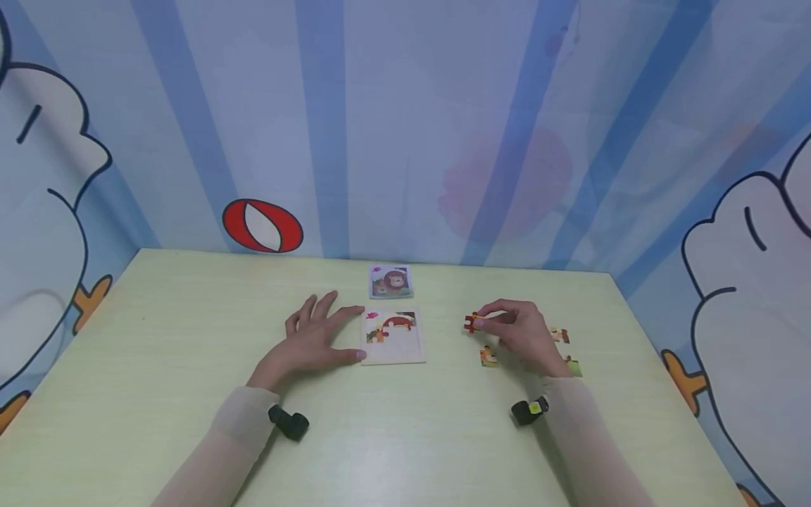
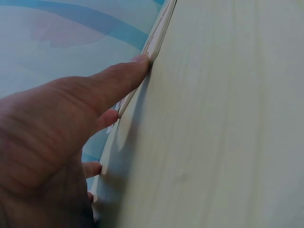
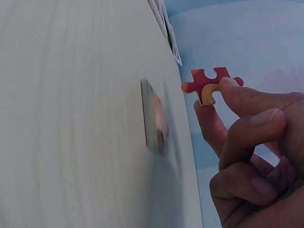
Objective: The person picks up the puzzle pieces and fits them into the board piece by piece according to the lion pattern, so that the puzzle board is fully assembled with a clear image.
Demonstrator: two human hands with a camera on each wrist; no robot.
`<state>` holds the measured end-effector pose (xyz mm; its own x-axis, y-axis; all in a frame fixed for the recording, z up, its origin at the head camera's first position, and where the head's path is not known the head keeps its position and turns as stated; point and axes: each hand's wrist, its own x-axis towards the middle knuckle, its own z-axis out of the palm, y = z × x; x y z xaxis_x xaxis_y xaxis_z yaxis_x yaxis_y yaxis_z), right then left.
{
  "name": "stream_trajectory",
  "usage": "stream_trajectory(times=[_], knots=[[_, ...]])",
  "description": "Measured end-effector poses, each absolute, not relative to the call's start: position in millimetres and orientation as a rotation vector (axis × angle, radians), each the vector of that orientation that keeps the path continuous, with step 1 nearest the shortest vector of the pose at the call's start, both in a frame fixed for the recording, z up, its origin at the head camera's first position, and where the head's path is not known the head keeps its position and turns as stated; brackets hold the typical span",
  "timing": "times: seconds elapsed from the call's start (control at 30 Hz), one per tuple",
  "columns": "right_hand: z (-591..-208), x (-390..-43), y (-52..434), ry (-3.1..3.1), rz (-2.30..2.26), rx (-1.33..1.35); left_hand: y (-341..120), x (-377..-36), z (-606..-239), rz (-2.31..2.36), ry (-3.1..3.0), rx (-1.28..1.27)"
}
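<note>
Nearest, a black wrist camera (image 1: 290,423) rides the left cuff and its twin the right, the latter with a yellow patch too small to read; past them an orange-and-yellow jigsaw piece (image 1: 488,356) lies loose on the table (image 1: 412,443), with a green piece (image 1: 573,365) and a brown-and-cream piece (image 1: 560,335) beside the right hand (image 1: 522,338). That hand pinches a red jigsaw piece (image 3: 204,88) between thumb and forefinger, raised off the table to the right of the puzzle board (image 1: 405,351); its other fingers are curled in. The left hand (image 1: 310,345) holds nothing; its fingers are spread, thumb and forefinger touching the board's left edge. Pieces fill the board's upper part; I judge a piece is being brought over, which calls for matching its knobs to a gap while the board is steadied. Farther off lies a lion picture card (image 1: 390,283); no brand or writing is legible.
</note>
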<state>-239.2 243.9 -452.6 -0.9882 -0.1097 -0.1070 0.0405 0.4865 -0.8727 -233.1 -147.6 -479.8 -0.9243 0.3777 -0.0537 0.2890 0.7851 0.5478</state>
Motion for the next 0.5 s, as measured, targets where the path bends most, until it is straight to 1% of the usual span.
stream_trajectory(times=[0.17,0.5], knots=[[-454,-241,222,2.506,-1.590,-0.109,-148,-233,-480,0.822,2.815,0.530],[-454,-245,187,2.484,-1.585,-0.145,-148,-232,-479,0.838,2.813,0.536]])
